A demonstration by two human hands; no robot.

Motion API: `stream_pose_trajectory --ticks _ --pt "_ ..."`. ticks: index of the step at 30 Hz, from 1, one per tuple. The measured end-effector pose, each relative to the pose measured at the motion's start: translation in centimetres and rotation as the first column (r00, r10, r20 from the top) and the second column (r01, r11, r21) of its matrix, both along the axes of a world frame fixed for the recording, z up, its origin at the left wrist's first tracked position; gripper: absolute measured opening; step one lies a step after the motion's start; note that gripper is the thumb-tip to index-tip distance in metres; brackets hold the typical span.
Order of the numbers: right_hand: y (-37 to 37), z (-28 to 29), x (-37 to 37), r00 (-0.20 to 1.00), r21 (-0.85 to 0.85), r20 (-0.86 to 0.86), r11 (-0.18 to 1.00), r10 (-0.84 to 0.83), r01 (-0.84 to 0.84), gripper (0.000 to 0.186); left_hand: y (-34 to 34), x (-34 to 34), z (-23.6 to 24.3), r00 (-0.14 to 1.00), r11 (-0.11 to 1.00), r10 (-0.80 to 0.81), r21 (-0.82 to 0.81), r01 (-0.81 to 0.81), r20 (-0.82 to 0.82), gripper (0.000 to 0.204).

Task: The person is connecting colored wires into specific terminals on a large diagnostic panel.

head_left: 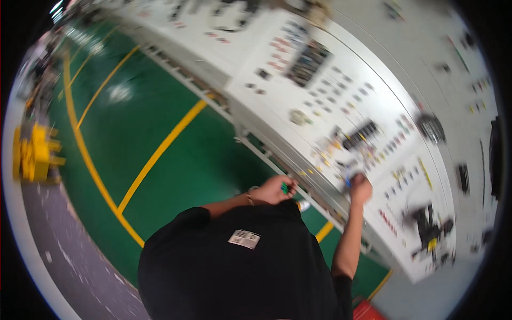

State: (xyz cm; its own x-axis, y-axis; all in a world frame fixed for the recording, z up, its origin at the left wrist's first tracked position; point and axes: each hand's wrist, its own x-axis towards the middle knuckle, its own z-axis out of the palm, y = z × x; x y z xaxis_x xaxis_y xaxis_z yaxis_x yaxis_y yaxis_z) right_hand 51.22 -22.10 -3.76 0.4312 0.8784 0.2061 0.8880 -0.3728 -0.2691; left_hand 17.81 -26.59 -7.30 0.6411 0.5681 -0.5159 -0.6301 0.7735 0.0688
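Many small blurred parts (331,100) and a black block (360,134) crowd the white table (274,110). Just off its near edge, the left hand (273,191) pinches a green piece (285,188); above it, the right hand (361,189) meets something blue (349,182), grip unclear.

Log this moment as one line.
left hand: holds green piece | right hand: at blue item, grip unclear | white table: bears row of red parts | image: blurred

From head height, one wide view looks down, close over the shirt (240,274), past left hand (273,190) and right hand (361,190), seemingly slanted across the table (266,106).
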Motion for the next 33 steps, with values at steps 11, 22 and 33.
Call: stream_pose_trajectory --ticks 11,22,33 --pt "-0.6 2.9 -1.4 0.994 -0.145 -0.084 0.988 -0.065 0.053 0.047 1.5 2.0 1.1 0.98 0.982 -0.189 -0.02 0.188 -0.057 0.013" --pt "-0.7 2.3 -1.6 0.999 0.021 0.029 1.0 -0.017 0.016 0.042 0.8 -0.5 -1.2 0.98 0.978 -0.196 -0.085 0.191 -0.046 0.014" --pt "-0.5 2.6 -2.0 0.998 0.038 0.058 0.999 -0.038 0.036 0.035 0.4 -2.2 -2.2 0.984 0.979 -0.177 -0.102 0.176 0.001 0.015"
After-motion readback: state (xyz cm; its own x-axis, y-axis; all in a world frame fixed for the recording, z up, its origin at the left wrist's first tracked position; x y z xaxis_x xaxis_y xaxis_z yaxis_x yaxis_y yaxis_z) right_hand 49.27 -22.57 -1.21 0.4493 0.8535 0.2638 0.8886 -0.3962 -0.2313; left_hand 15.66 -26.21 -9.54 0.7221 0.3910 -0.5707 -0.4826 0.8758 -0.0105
